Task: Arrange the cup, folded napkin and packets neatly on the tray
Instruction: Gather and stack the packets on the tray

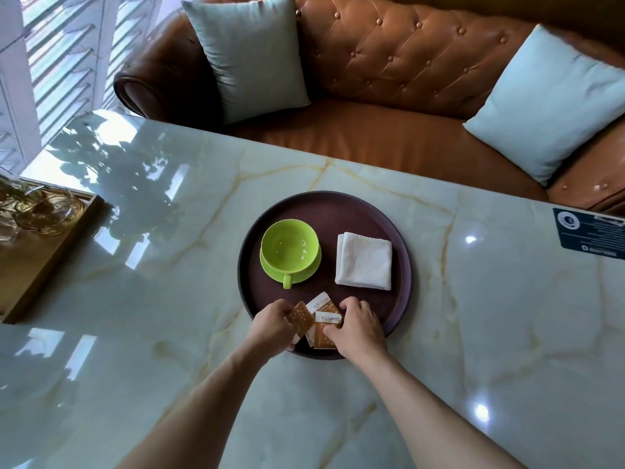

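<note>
**At frame centre: tray loaded, both hands on the packets**

At the middle of the frame, the round dark tray (324, 211) sits on the marble table (507, 316). On its left half stands the green cup (290, 248), upright on a matching saucer (306, 274), with the handle pointing toward the lower edge of the frame. On the right half lies the folded white napkin (364, 260), flat and apart from the cup.

The packets (324, 319) lie at the lower rim of the tray, below the cup and napkin. They overlap one another at uneven angles, with brown and white faces showing.

Your left hand (272, 328) has its fingers curled and pinches the leftmost, brown spotted packet. Your right hand (358, 328) is curled over the right side of the pile, thumb down on the lowest packet and fingertips over the upper edge.

A wooden tray (50, 238) with glassware occupies the left edge. A dark label (588, 233) is stuck at the right edge of the table. A brown tufted sofa (406, 62) with pale cushions (250, 55) fills the upper frame.
</note>
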